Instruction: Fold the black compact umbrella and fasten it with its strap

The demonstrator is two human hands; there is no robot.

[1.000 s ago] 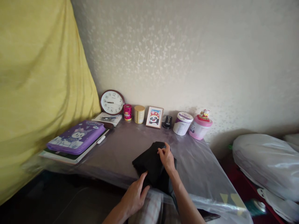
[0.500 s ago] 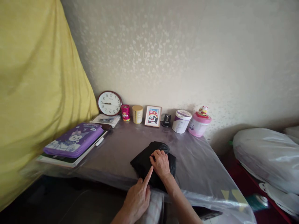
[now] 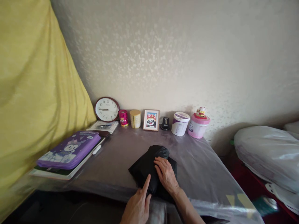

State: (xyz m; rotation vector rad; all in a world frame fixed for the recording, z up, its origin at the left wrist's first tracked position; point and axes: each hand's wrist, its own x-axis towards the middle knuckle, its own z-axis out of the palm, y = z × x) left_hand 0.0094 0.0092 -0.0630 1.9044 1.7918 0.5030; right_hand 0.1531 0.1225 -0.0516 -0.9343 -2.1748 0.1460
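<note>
- We are facing a bench (image 3: 112, 161) under a clear, wrinkled plastic cover, with a pale patterned wall (image 3: 149, 56) standing behind it and a yellow curtain (image 3: 28, 87) hanging along the left.
- Along the back we are seeing, from left to right, a round clock (image 3: 106, 109), a magenta can (image 3: 123, 118), a yellow tin (image 3: 135, 119), a framed panda picture (image 3: 151, 120), a small black object (image 3: 165, 123), a white-and-purple tub (image 3: 180, 125) and a pink-lidded tub (image 3: 198, 128) carrying a small figurine (image 3: 201, 112).
- On the left, a purple case (image 3: 70, 149) is lying on flat items, with a white marker (image 3: 96, 149) resting just beside them.
- The near edge is running beneath our forearms, its plastic overhanging; the right edge is slanting toward us, and beyond it a bulging white bag (image 3: 268, 155) is sitting, well apart.
- Bare cover is stretching between the back row and our work, and also to either side.
- A folded black sheet (image 3: 142, 165) is lying near the front edge, under and between our hands.
- Our right hand (image 3: 166, 174) is resting on it, palm down, fingers slightly bent.
- Our left hand (image 3: 137, 205) is touching its near side, index finger extended and thumb apart; we cannot tell whether the hidden fingers are gripping.
</note>
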